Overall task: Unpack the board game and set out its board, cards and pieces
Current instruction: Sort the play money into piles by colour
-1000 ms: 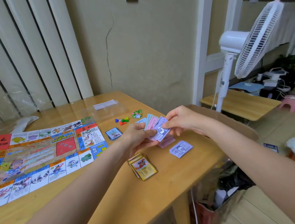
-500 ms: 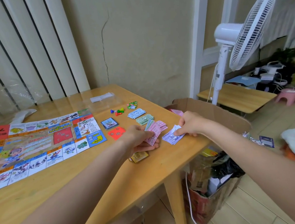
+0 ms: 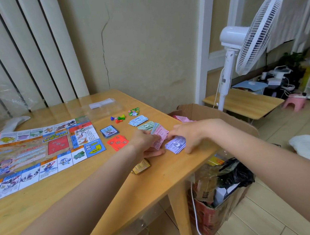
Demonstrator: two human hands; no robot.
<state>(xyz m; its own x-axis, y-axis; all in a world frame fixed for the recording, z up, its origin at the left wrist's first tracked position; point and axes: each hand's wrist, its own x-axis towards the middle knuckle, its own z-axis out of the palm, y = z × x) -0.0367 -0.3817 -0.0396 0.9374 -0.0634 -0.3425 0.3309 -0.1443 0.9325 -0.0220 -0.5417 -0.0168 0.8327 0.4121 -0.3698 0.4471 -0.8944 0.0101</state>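
Note:
The game board (image 3: 31,152) lies unfolded on the left of the wooden table (image 3: 104,187). My left hand (image 3: 145,142) grips a fan of pink play-money notes (image 3: 159,137) just above the table. My right hand (image 3: 187,135) rests on a small pile of purple notes (image 3: 175,145) near the table's right edge, fingers bent over them. Behind lie green notes (image 3: 146,126), blue notes (image 3: 138,120), a blue card deck (image 3: 109,131), red cards (image 3: 117,142), coloured pawns (image 3: 118,118) and green tokens (image 3: 134,111). A yellow card stack (image 3: 141,166) peeks out under my left wrist.
An open cardboard box (image 3: 216,117) stands beyond the table's right edge. A box of bags and rubbish (image 3: 218,190) sits on the floor beneath the corner. A white standing fan (image 3: 246,40) and a low bench (image 3: 242,102) are at the right. Clear plastic wrap (image 3: 102,107) lies at the back.
Both hands have dropped from mid-air to the table. The right hand carried purple notes off the fan to the table edge and now rests on them; the left keeps the pink notes.

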